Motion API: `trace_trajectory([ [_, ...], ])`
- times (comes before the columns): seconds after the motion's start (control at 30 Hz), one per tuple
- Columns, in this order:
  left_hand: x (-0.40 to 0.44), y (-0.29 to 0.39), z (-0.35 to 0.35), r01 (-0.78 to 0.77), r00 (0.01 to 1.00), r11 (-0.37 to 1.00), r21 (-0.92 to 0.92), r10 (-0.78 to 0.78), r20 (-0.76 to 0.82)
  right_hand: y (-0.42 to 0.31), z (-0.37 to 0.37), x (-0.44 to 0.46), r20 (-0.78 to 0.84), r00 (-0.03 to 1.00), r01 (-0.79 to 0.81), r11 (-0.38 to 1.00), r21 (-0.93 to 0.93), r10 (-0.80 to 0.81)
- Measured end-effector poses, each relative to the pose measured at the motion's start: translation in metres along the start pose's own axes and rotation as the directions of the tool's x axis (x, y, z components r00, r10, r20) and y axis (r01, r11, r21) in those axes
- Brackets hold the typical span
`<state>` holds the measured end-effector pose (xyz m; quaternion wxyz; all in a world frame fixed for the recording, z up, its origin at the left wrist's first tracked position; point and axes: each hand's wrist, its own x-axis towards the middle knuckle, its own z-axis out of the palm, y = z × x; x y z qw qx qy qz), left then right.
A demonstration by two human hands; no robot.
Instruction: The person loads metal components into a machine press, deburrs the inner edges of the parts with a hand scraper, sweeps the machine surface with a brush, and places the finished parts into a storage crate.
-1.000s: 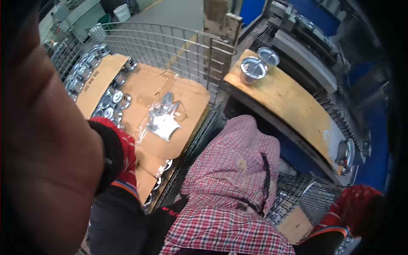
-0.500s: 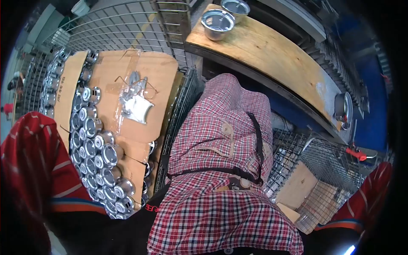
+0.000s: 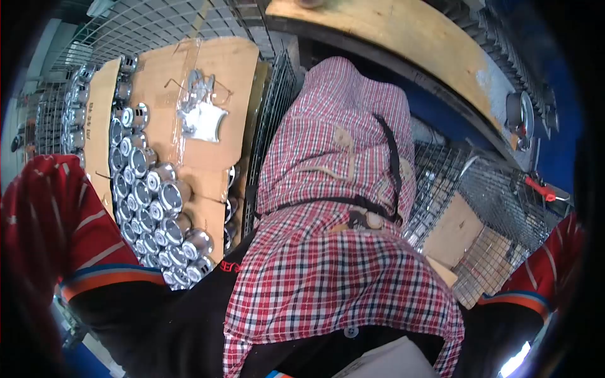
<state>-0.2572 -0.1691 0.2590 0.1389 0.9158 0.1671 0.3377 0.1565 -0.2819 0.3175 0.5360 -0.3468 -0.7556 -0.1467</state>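
Neither my left hand nor my right hand shows. At the left edge the red striped left sleeve (image 3: 94, 233) bends upward beside stacked shiny metal cups (image 3: 170, 195). The right red sleeve (image 3: 535, 268) runs out of view at the right edge, beside a wire basket (image 3: 498, 195). Between the arms hangs a red checked apron (image 3: 334, 252). On a cardboard sheet (image 3: 154, 75) lie a pair of glasses (image 3: 222, 93) and a shiny silvery item (image 3: 205, 121).
A wooden board (image 3: 403, 31) crosses the top right, with a round metal part (image 3: 518, 113) at its far end. A red-handled hook (image 3: 541, 189) hangs on the basket's rim. Wire mesh fencing (image 3: 157, 25) stands behind the cardboard. A pale flap (image 3: 391, 362) shows at the bottom.
The large blurred hand at the left has left the view, and both arms are spread at the sides. The view has tilted down, so the cups on the board have slid out at the top.
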Motion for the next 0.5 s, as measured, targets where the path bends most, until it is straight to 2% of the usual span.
trace_trajectory([
  [0.1, -0.008, 0.0, -0.007, 0.026, 0.997, 1.0, 0.004, -0.026, -0.074, -0.006, -0.003, 0.01, -0.024, 0.998, 0.056, 0.998, 0.016, -0.055],
  [0.2, -0.024, -0.002, -0.01, 0.09, 0.961, 0.996, -0.017, -0.091, -0.26, -0.019, -0.008, 0.02, -0.076, 0.985, 0.158, 0.986, 0.049, -0.154],
  [0.3, -0.05, -0.013, 0.003, 0.244, 0.8, 0.958, -0.152, -0.288, -0.527, -0.022, -0.01, 0.015, -0.171, 0.96, 0.241, 0.966, 0.093, -0.223],
  [0.33, -0.061, -0.019, 0.018, 0.303, 0.72, 0.922, -0.243, -0.388, -0.575, -0.015, -0.008, 0.001, -0.186, 0.967, 0.193, 0.978, 0.074, -0.176],
  [0.37, -0.073, -0.025, 0.038, 0.371, 0.646, 0.859, -0.354, -0.512, -0.566, -0.003, -0.002, -0.018, -0.143, 0.99, 0.009, 1.0, 0.017, -0.006],
  [0.4, -0.089, -0.032, 0.064, 0.47, 0.606, 0.761, -0.448, -0.647, -0.463, 0.013, 0.006, -0.049, -0.009, 0.944, -0.33, 0.936, -0.127, 0.331],
  [0.43, -0.114, -0.036, 0.097, 0.603, 0.598, 0.642, -0.473, -0.756, -0.264, 0.03, 0.018, -0.096, 0.236, 0.732, -0.58, 0.766, -0.277, 0.639],
  [0.47, -0.147, -0.036, 0.137, 0.738, 0.617, 0.581, -0.344, -0.787, -0.005, 0.051, 0.02, -0.15, 0.533, 0.371, -0.666, 0.618, -0.417, 0.76],
  [0.5, -0.186, -0.035, 0.172, 0.685, 0.632, 0.711, 0.16, -0.689, 0.355, 0.057, 0.022, -0.14, 0.52, 0.406, -0.653, 0.636, -0.41, 0.752],
])
